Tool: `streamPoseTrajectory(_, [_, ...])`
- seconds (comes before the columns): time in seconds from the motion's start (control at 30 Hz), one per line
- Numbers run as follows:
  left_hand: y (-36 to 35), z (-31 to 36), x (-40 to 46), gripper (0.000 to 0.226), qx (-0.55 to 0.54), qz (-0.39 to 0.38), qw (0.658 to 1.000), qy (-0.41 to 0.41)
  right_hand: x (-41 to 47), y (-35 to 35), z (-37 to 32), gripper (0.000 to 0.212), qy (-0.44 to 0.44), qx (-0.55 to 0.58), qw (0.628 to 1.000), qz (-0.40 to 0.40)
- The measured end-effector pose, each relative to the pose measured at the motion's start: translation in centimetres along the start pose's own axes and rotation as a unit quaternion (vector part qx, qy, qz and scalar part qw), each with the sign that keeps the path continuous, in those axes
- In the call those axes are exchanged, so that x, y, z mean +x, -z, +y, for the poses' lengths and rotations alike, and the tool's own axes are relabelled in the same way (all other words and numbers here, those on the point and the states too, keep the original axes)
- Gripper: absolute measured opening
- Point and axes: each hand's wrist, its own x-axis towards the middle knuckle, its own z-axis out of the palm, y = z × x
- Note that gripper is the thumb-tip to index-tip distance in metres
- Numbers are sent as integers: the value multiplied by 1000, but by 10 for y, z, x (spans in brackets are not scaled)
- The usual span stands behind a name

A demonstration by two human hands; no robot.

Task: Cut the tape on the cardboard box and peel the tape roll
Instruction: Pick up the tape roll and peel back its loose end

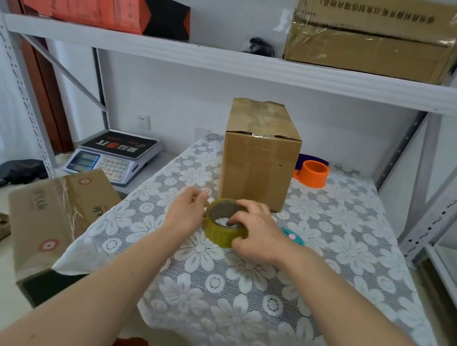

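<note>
A yellowish tape roll [219,232] lies on the flower-patterned tablecloth in front of a tall cardboard box [257,165] whose top flaps are taped. My right hand [256,232] grips the roll, fingers curled into its core and thumb against the outer side. My left hand [188,211] touches the roll's left edge with curled fingertips, pinching at the tape surface. A teal cutter-like object [293,237] lies partly hidden behind my right wrist.
An orange tape dispenser [314,173] stands right of the box. Left of the table [329,248] a cardboard box [55,217] leans, with an electronic scale [112,160] behind it. Above, the shelf [238,63] carries an orange-black box and a large carton.
</note>
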Motion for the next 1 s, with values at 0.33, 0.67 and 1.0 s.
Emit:
streamPoseTrajectory(0.33, [11, 27, -21, 21, -76, -165, 982, -40, -4, 36, 1, 16, -90, 541, 836, 15])
streamPoseTrajectory(0.67, [-9, 40, -44, 87, -146, -207, 967, -18, -18, 33, 9, 59, -71, 693, 717, 30])
streamPoseTrajectory(1.0, [-22, 32, -53, 96, 93, -29, 957, -272, -23, 34, 3, 42, -63, 652, 754, 55])
